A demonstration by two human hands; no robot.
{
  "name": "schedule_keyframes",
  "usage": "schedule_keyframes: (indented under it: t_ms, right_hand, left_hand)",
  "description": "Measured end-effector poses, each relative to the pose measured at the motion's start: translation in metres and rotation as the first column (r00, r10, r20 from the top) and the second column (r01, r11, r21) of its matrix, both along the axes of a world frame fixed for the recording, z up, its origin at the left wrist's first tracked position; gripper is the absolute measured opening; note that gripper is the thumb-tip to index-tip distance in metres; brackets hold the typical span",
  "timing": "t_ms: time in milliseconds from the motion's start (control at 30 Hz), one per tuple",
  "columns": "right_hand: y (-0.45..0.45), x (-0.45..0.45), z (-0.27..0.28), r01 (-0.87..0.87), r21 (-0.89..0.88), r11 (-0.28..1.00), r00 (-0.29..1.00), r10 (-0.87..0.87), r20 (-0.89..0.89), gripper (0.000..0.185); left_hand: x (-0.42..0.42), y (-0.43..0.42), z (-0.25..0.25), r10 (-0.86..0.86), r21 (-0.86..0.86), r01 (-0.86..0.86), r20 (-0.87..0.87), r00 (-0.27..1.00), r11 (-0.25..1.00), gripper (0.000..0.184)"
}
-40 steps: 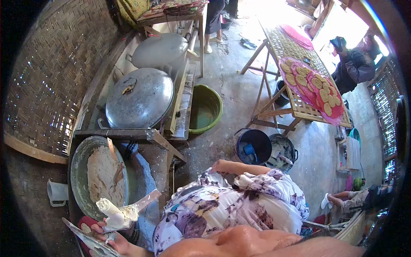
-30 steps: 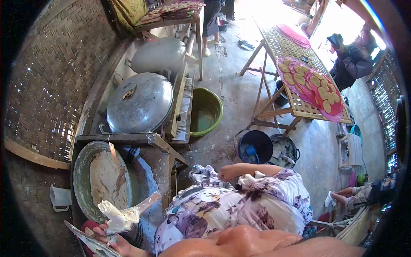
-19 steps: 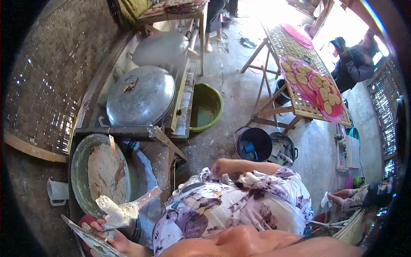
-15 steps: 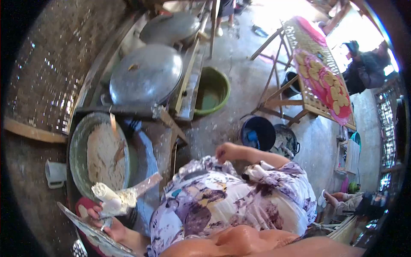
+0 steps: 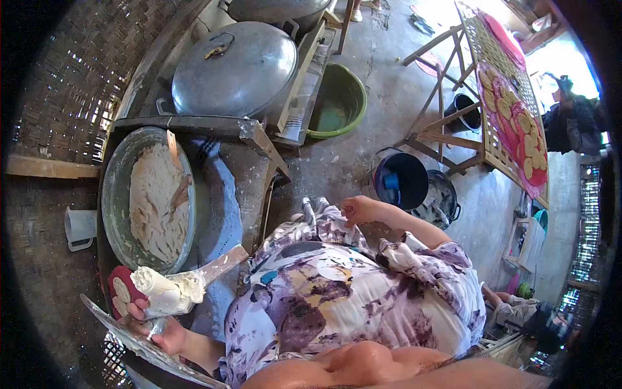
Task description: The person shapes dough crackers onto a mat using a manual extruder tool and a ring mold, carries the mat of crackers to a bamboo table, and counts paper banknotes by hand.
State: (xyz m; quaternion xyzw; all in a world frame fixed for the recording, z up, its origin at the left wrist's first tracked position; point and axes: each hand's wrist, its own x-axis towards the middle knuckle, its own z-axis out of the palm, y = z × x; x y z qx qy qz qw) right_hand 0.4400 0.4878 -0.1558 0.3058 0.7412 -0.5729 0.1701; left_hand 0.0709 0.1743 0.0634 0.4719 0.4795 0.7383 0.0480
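Observation:
At the lower left, my left hand (image 5: 167, 334) is wrapped round the lower end of a pale cylinder (image 5: 159, 293) coated in thick dough. A flat wooden spatula (image 5: 223, 264), also smeared, sticks out from the dough to the right. The edge of a whitish flat plate (image 5: 123, 332) lies close beside this hand. My right hand (image 5: 356, 211) has its fingers curled at the front of the patterned garment (image 5: 324, 279), gripping a fold. Above my left hand stands a large basin (image 5: 111, 214) of pale dough (image 5: 155, 204) with a wooden stick (image 5: 173, 148) in it.
Large lidded pots (image 5: 236, 68) stand beyond the basin, near a green tub (image 5: 359, 97). A dark bucket (image 5: 418, 185) is on the floor. A bamboo table (image 5: 479, 39) holds flat rounds on pink sheets. A white jug (image 5: 81, 227) is at left. A person (image 5: 573, 123) stands at right.
The view has tilted down, so the pots, tub and table sit higher in it. My left hand still holds the cylinder, and my right hand remains at the garment.

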Motion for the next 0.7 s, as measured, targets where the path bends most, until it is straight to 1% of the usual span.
schedule_keyframes:
  t_ms: [33, 133, 233, 333, 433, 467, 533, 567, 633, 667, 700]
  right_hand:
    - [-0.001, -0.001, 0.002, -0.043, -0.001, 0.999, 0.999, 0.043, 0.002, 0.032]
    - [-0.002, 0.004, 0.008, 0.049, -0.278, 0.959, 0.992, -0.014, 0.124, 0.041]
    - [-0.004, 0.007, 0.016, 0.065, -0.332, 0.941, 0.997, -0.046, 0.066, 0.034]
    - [-0.003, 0.005, -0.019, -0.111, -0.056, 0.992, 0.99, 0.105, -0.093, 0.025]
    - [0.001, -0.003, -0.018, 0.027, 0.09, 0.996, 0.986, -0.012, -0.165, 0.026]
    - [0.002, -0.005, -0.02, 0.05, 0.118, 0.992, 0.977, -0.024, -0.21, 0.026]
    - [0.0, -0.008, -0.021, 0.129, 0.212, 0.969, 0.969, -0.077, -0.236, 0.024]
    - [0.0, -0.011, -0.016, 0.168, 0.259, 0.951, 0.963, -0.102, -0.251, 0.024]
    - [-0.001, -0.015, -0.002, 0.27, 0.03, 0.962, 0.942, -0.258, -0.213, 0.019]
    - [-0.001, -0.017, 0.002, 0.319, -0.084, 0.944, 0.926, -0.33, -0.183, 0.017]
    - [-0.003, -0.017, -0.001, 0.392, -0.198, 0.898, 0.884, -0.428, -0.188, 0.014]
  left_hand:
    - [0.002, 0.0, 0.002, 0.002, -0.006, -0.002, -0.018, 1.0, 1.0, 0.027]
    - [0.008, 0.001, 0.004, 0.107, -0.021, -0.107, -0.018, 0.994, 0.994, 0.029]
    - [0.011, 0.001, 0.004, 0.127, -0.036, -0.126, 0.027, 0.991, 0.991, 0.03]
    - [0.012, -0.002, 0.004, 0.126, -0.047, -0.124, 0.044, 0.991, 0.991, 0.03]
    - [0.014, -0.004, 0.005, 0.118, -0.06, -0.114, 0.059, 0.991, 0.992, 0.031]
    - [0.015, -0.004, 0.005, 0.115, -0.068, -0.11, 0.07, 0.991, 0.992, 0.031]
    - [0.019, -0.006, 0.007, 0.119, -0.085, -0.112, 0.089, 0.989, 0.99, 0.031]
    - [0.023, -0.003, 0.008, 0.156, -0.09, -0.146, 0.111, 0.982, 0.985, 0.032]
    - [0.03, 0.003, 0.011, 0.227, -0.102, -0.213, 0.154, 0.962, 0.972, 0.033]
    - [0.03, 0.004, 0.01, 0.215, -0.089, -0.204, 0.141, 0.966, 0.975, 0.033]
    - [0.03, 0.005, 0.01, 0.204, -0.076, -0.196, 0.128, 0.971, 0.978, 0.033]
